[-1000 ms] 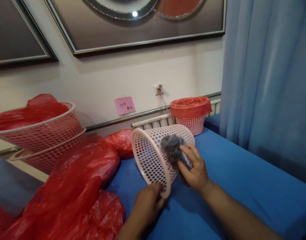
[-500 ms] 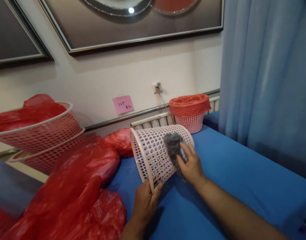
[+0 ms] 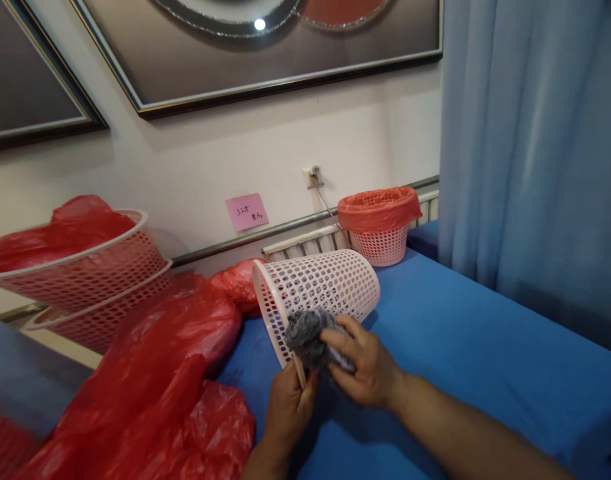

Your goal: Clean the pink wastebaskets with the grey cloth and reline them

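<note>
A pale pink perforated plastic basket [image 3: 330,277] lies tipped on its side, its open rim turned to the left. My left hand [image 3: 288,400] is closed on the lower edge of that rim, thumb on the near side. In my right hand [image 3: 368,363] is a bunched grey fuzzy cloth [image 3: 310,337], pressed against the basket's side close to the rim. The cloth hides part of the perforated wall, and some of my left fingertips are out of sight behind the rim.
Red plastic bags [image 3: 170,360] are heaped at the left beside larger pink baskets [image 3: 110,267]. A smaller basket with a red liner [image 3: 380,213] stands at the back of the blue-covered surface [image 3: 465,347]. A blue curtain [image 3: 525,167] hangs at the right.
My right hand has moved the cloth left and down along the basket, from its middle toward the rim. The basket has shifted slightly left, with my left hand still on its rim.
</note>
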Demonstrator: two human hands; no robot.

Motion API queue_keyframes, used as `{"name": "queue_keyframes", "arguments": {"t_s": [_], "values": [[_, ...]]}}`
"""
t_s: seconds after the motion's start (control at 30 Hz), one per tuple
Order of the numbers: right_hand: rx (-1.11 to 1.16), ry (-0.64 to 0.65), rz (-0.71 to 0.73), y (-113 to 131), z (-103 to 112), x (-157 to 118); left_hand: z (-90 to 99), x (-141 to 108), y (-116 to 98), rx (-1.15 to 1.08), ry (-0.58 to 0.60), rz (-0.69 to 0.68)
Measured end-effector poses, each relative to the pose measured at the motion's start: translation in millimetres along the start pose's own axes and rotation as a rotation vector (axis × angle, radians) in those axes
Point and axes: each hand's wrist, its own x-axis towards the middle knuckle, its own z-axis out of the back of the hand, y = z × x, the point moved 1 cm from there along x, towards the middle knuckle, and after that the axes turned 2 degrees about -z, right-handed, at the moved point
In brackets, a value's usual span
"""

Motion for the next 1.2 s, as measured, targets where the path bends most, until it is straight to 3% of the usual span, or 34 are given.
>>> {"name": "queue_keyframes", "arguments": {"t_s": [0.07,0.17,0.27,0.37,0.5,0.57,0.63,0.77,0.83,0.9,1.0,1.1,1.2], "values": [[-0.075,-0.130,-0.216,-29,12,8,-1.3,0,-1,-0.018,0.009,0.038],[-0.160,-0.360,-0.682,-90,38,21,-3.3,-1,-3,-0.036,0.034,0.085],[-0.185,-0.446,-0.852,-121,53,28,-4.9,-1,-3,-0.039,0.059,0.077],[-0.173,-0.418,-0.724,-96,44,25,-6.0,-1,0,-0.030,0.053,0.061],[-0.043,-0.143,-0.133,-23,14,10,-5.7,0,1,-0.006,0.062,0.003],[-0.012,-0.041,0.031,-6,9,6,-5.3,1,1,0.003,0.081,-0.026],[-0.064,-0.091,-0.030,-14,13,8,-5.3,3,1,0.014,0.102,-0.023],[-0.189,-0.387,-0.544,-71,39,22,-6.5,5,5,0.027,0.165,0.031],[-0.187,-0.471,-0.695,-87,49,27,-7.0,5,5,0.050,0.216,0.039],[-0.185,-0.492,-0.621,-82,50,27,-6.8,6,2,0.081,0.287,0.030],[-0.172,-0.358,-0.242,-42,37,18,-3.4,6,-11,0.106,0.290,0.008],[-0.095,-0.139,0.059,0,20,5,5.0,4,-26,0.050,0.072,-0.028],[-0.042,-0.058,0.174,16,10,-1,13.5,2,-32,-0.029,-0.091,-0.056]]}}
